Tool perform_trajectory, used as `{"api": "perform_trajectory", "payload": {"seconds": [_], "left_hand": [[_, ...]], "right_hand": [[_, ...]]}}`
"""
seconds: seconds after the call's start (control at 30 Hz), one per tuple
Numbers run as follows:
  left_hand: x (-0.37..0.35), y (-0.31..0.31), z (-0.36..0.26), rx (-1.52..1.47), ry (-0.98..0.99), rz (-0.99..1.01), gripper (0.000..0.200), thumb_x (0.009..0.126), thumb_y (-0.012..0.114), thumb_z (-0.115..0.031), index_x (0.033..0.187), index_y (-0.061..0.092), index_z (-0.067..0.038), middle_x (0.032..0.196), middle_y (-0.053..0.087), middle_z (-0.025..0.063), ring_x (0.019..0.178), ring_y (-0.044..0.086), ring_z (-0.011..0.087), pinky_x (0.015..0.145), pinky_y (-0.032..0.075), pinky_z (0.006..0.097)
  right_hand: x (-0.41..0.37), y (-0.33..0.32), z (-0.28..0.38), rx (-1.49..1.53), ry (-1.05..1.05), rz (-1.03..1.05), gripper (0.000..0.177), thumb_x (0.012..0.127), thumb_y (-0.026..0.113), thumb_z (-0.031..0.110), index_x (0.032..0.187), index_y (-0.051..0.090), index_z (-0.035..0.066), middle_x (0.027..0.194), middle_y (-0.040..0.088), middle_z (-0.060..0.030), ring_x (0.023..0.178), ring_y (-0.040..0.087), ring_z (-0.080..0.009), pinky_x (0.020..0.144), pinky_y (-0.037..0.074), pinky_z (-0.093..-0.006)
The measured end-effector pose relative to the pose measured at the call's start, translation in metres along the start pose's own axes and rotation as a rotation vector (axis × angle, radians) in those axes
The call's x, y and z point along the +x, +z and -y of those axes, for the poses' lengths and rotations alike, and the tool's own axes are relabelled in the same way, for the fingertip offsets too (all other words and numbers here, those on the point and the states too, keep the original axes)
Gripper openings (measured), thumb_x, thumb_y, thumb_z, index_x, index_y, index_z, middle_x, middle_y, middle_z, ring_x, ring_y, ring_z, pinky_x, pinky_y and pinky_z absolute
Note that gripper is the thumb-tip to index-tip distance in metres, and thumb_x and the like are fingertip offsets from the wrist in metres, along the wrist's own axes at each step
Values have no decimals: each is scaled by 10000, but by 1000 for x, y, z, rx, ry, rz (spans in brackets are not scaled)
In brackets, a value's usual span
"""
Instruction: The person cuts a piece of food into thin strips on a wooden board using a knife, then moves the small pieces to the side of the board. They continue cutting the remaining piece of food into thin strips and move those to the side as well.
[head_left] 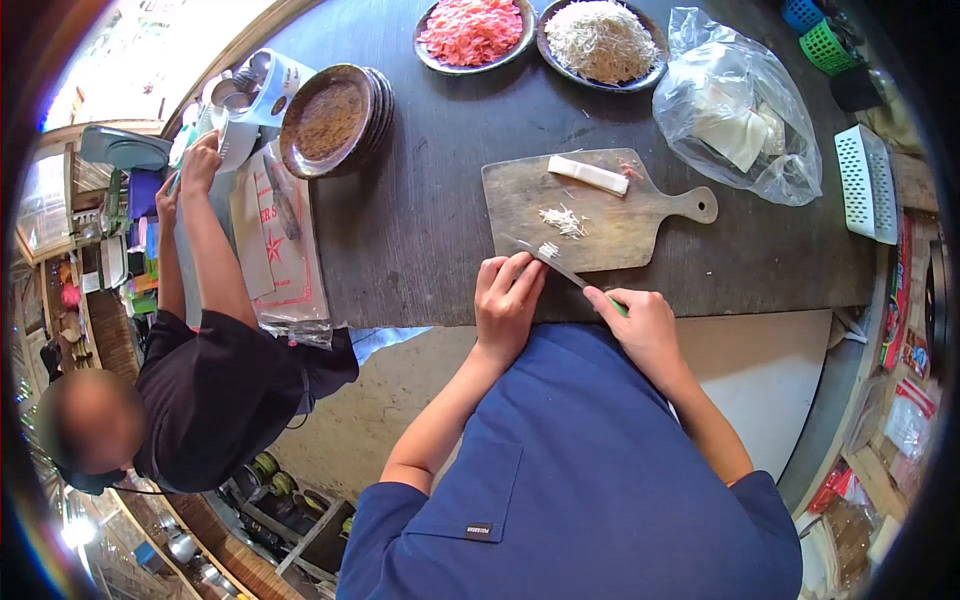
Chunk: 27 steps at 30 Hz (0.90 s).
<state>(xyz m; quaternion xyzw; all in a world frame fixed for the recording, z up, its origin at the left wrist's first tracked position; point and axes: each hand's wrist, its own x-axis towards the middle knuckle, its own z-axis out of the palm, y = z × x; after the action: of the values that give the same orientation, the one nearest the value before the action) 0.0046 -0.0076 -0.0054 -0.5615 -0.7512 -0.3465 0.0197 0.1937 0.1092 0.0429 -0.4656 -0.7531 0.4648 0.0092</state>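
Observation:
A knife with a green handle [563,269] is in my right hand [645,325], its blade over the near left edge of the wooden cutting board [615,240]. My left hand [506,305] is closed at that edge, its fingertips right beside the blade; what they pinch is hidden. Close to the blade tip lie a few thin white strips [548,249], and a loose pile of white shreds [564,221] sits further in. Across the board's far side rests a pale rectangular stick [588,174], with some reddish bits [630,168] beside it.
Behind the board stand a plate of red shreds [478,32], a plate of white shreds [602,42] and a clear bag with pale slabs [740,110]. Stacked brown plates [325,115] are to the left. Another person [215,400] reaches toward white containers [270,90]. A white basket [866,185] stands right.

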Motion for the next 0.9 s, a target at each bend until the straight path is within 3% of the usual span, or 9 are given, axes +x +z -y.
{"api": "perform_trajectory", "payload": {"seconds": [0.03,0.33,0.53,0.63,0.73,0.9], "left_hand": [[0,1,-1,-9,4,-3,222,854,829,-30,1071,784,-12,1128,733,82,1014,659,301,891,558,420],[-2,-1,-3,24,3,28,243,849,823,-35,1088,786,-23,1153,717,73,1023,653,303,901,555,421],[-1,-2,-5,23,-2,29,254,853,824,-39,1104,791,-29,1151,719,70,1034,649,304,906,555,424],[-3,1,-4,36,-7,29,254,859,825,-45,1110,791,-30,1153,717,71,1034,650,304,908,555,424],[-4,-2,-3,37,-20,46,248,867,822,-47,1113,793,-32,1156,713,74,1033,649,300,907,555,421],[-4,-1,-1,38,6,41,251,865,820,-47,1114,793,-30,1152,709,76,1030,647,295,904,555,420]], "right_hand": [[-3,-5,0,-13,64,23,584,1040,688,579,868,809,34,719,677,-255,703,702,-463,651,534,-515],[14,15,-2,37,-66,-46,552,1041,691,566,897,827,51,754,706,-246,738,728,-454,672,547,-510],[0,-1,-3,-56,70,47,559,1038,681,589,941,842,62,770,723,-242,781,740,-463,699,570,-514],[11,17,-6,-50,1,0,560,1038,679,592,948,844,65,763,722,-239,782,742,-461,694,568,-519],[14,20,-1,25,-27,-51,594,1041,679,585,848,793,35,722,692,-244,747,717,-473,672,552,-532],[-6,0,-6,-23,2,-24,580,1042,688,571,835,785,38,712,693,-237,714,713,-467,641,528,-533]]}}
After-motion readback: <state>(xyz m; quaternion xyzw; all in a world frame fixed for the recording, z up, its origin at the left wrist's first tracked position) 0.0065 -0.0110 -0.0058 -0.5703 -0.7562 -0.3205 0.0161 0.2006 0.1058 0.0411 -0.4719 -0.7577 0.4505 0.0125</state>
